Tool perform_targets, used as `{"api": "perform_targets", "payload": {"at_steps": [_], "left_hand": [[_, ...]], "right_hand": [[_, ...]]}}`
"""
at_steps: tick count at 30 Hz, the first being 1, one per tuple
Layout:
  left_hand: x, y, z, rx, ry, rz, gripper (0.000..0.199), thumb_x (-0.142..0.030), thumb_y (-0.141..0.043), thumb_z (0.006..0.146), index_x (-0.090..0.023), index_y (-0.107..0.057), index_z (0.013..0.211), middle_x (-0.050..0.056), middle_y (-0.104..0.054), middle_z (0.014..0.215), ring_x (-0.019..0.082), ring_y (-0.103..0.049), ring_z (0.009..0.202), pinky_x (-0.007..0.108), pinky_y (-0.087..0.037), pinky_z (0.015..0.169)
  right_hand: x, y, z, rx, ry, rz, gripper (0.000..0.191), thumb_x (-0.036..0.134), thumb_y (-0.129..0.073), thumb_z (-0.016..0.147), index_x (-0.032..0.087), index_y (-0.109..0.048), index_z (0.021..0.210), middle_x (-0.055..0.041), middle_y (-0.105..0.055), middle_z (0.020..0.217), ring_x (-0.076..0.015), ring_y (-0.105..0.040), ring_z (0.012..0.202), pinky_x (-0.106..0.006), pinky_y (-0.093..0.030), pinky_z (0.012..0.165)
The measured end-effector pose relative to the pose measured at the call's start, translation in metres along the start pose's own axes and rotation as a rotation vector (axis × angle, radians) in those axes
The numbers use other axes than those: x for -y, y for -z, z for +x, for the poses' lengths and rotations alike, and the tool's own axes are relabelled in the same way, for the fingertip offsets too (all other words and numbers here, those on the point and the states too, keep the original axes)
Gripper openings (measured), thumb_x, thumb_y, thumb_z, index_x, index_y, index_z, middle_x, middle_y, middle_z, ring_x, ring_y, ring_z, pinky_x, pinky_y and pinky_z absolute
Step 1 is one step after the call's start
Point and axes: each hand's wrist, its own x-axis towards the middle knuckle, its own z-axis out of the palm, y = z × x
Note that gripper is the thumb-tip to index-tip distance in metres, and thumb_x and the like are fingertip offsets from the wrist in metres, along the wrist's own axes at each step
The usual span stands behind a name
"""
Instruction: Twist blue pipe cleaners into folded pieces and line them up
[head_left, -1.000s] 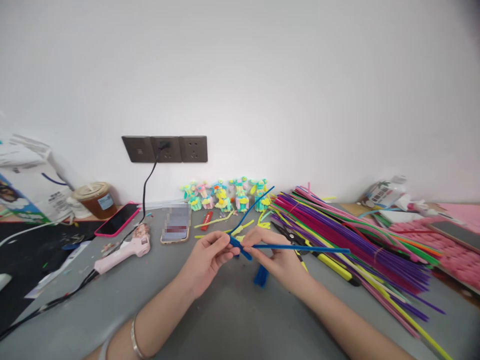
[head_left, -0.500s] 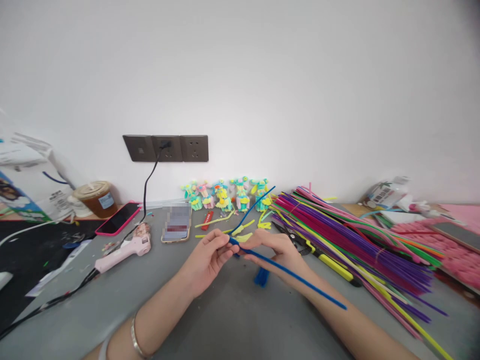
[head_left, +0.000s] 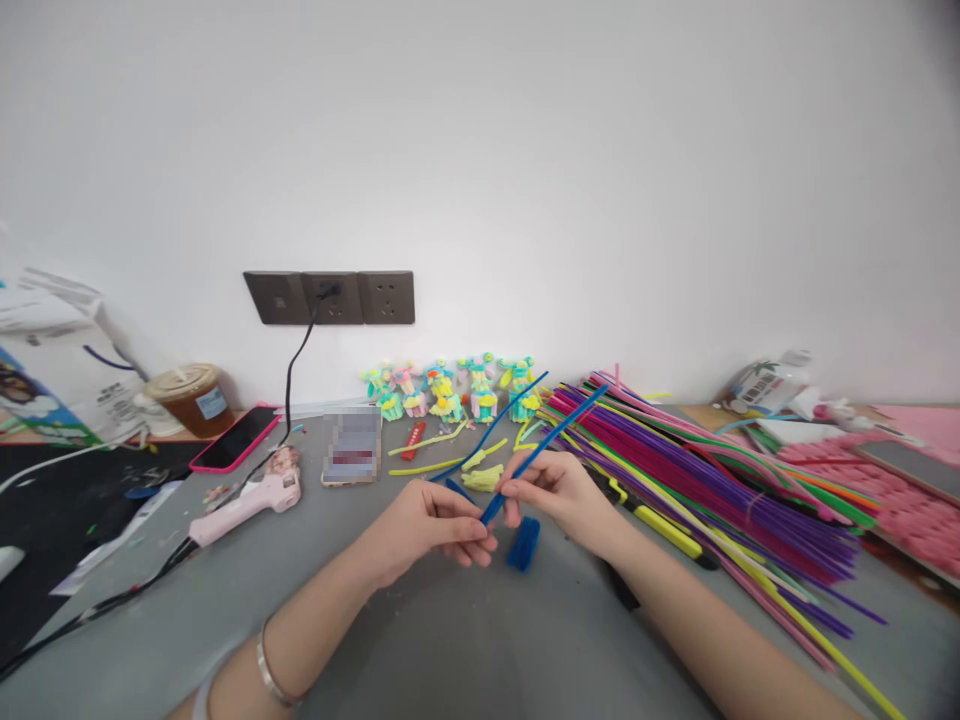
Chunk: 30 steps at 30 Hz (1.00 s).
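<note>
A blue pipe cleaner [head_left: 562, 428] slants up to the right between my hands. My left hand [head_left: 435, 532] pinches its lower end between thumb and fingers. Further up, my right hand [head_left: 559, 495] grips the same stem with thumb and index finger. Just below the right hand, a folded blue pipe cleaner bundle [head_left: 523, 545] lies on the grey table [head_left: 450, 640]. Another blue pipe cleaner [head_left: 499, 425] lies behind my hands, its near end partly hidden by the left hand. Yellow folded pipe cleaner pieces [head_left: 484, 479] are close behind the fingers.
Several pastel pipe cleaner figures [head_left: 481, 390] stand along the wall. Bundled purple pipe cleaners [head_left: 780, 520] and yellow-handled pliers [head_left: 671, 532] lie right. A pink glue gun [head_left: 247, 505], a phone [head_left: 352, 445], a pink-cased phone [head_left: 236, 438] and a drink cup [head_left: 187, 395] are left.
The held blue pipe cleaner has swung from pointing down to the right to pointing up to the right. My left hand has dropped slightly, and my right hand has turned with the stem.
</note>
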Motion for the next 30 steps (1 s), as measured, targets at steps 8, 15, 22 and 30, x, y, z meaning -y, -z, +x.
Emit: {"api": "perform_targets", "payload": {"at_steps": [8, 15, 22, 30], "left_hand": [[-0.001, -0.003, -0.002, 0.062, 0.003, 0.101, 0.023, -0.035, -0.077, 0.071, -0.012, -0.076, 0.073, 0.011, -0.076, 0.074, 0.013, -0.067, 0.057, 0.020, -0.050, 0.056], [-0.001, -0.005, -0.003, 0.083, -0.037, 0.153, 0.023, -0.035, -0.074, 0.075, -0.012, -0.075, 0.071, 0.011, -0.075, 0.073, 0.014, -0.067, 0.058, 0.021, -0.052, 0.059], [-0.005, -0.005, -0.006, 0.105, -0.001, 0.101, 0.026, -0.038, -0.075, 0.073, -0.012, -0.076, 0.078, 0.012, -0.075, 0.079, 0.016, -0.069, 0.065, 0.023, -0.053, 0.062], [0.002, -0.007, -0.005, 0.190, 0.087, -0.113, 0.031, -0.039, -0.083, 0.064, -0.011, -0.077, 0.076, 0.007, -0.070, 0.071, 0.007, -0.055, 0.051, 0.014, -0.042, 0.044]], "right_hand": [[0.000, -0.001, -0.002, 0.022, -0.027, -0.029, 0.028, 0.042, -0.072, 0.078, 0.015, -0.066, 0.072, -0.0010, -0.068, 0.054, -0.0134, -0.064, 0.050, -0.024, -0.051, 0.054], [-0.002, -0.004, -0.001, 0.030, -0.083, 0.007, 0.029, 0.042, -0.072, 0.077, 0.015, -0.065, 0.073, -0.0006, -0.069, 0.055, -0.0127, -0.064, 0.050, -0.024, -0.052, 0.055], [-0.004, 0.000, 0.000, 0.046, -0.106, 0.014, 0.030, 0.042, -0.070, 0.079, 0.014, -0.064, 0.075, 0.0009, -0.066, 0.051, -0.0102, -0.059, 0.046, -0.020, -0.045, 0.049], [-0.012, -0.009, -0.006, 0.328, -0.248, 0.187, 0.029, 0.040, -0.070, 0.081, 0.013, -0.061, 0.076, 0.0028, -0.064, 0.056, -0.0025, -0.042, 0.034, -0.014, -0.028, 0.035]]}}
